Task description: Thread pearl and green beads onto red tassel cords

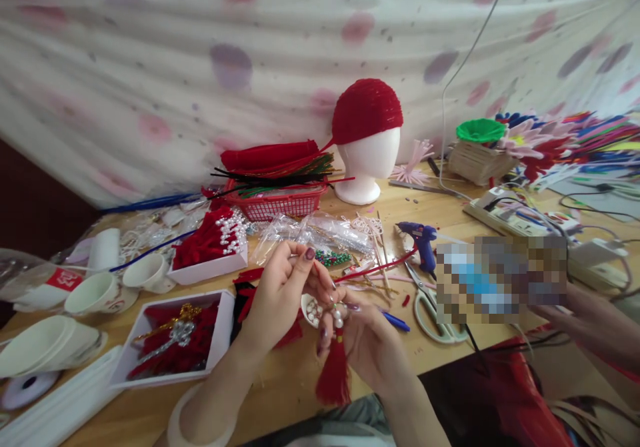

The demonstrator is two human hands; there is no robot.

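Observation:
My right hand (367, 330) is closed around the top of a red tassel (334, 375), whose fringe hangs down between me and the table. White pearl beads (337, 315) sit above the tassel's head, between my fingertips. Just to the left and higher, my left hand (280, 290) makes a pinch, thumb against fingers; what it grips is too small to make out, though a thin red strand shows near the fingertips. Behind both hands stands a small white dish (311, 310) of pearl beads, partly hidden by my fingers.
A blue glue gun (423, 242), scissors (440, 317) and a blue pen (396, 320) lie to the right. White boxes (227, 314), cups (93, 294) and a red basket (283, 204) stand left. Behind is a foam head (367, 160). Another person's hand (585, 317) reaches in at right.

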